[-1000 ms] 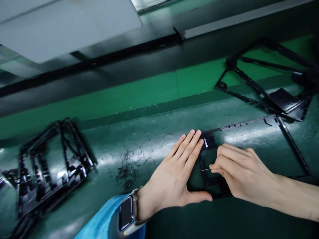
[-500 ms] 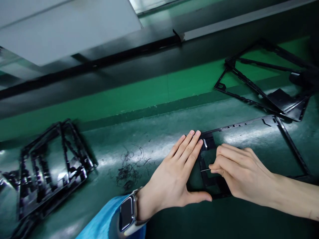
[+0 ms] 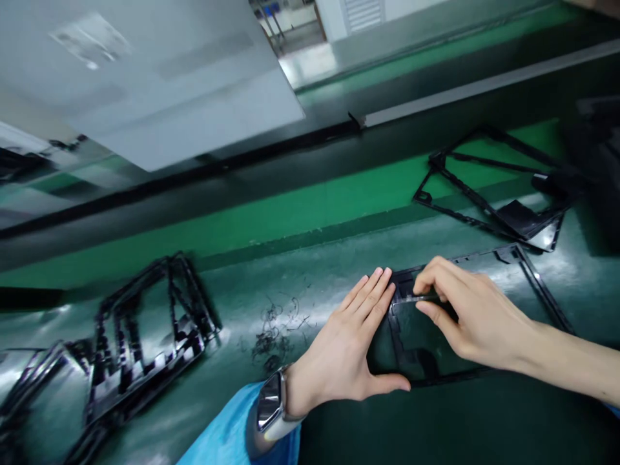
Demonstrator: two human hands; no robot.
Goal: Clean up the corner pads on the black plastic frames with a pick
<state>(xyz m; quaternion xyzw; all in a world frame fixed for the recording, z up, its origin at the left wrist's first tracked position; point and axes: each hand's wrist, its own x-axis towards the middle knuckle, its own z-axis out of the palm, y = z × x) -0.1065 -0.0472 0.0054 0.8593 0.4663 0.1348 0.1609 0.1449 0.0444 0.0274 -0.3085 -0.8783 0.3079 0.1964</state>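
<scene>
A black rectangular plastic frame [image 3: 547, 287] lies on the green work surface in front of me. My left hand [image 3: 346, 342] rests flat along its left end, fingers together and stretched out, thumb spread toward the near edge. Over the frame's left part is my right hand [image 3: 465, 310], with thumb and forefinger closed around a thin silvery tool [image 3: 407, 299]. Its tip touches the inner edge of the frame's left end, near the upper corner. Most of that tool is hidden by the fingers, so its exact kind does not show.
Thin black plastic shavings [image 3: 271, 336] lie left of my left hand. Several black frames [image 3: 145, 349] are stacked at the left, and more frames [image 3: 489, 206] overlap at the far right. A dark rail [image 3: 290, 143] runs behind, with a pale panel [image 3: 194, 84] beyond it.
My right hand has moved up along the frame's left end, taking the thin silvery tool toward the upper corner. My left hand stays on the frame. The camera view has shifted.
</scene>
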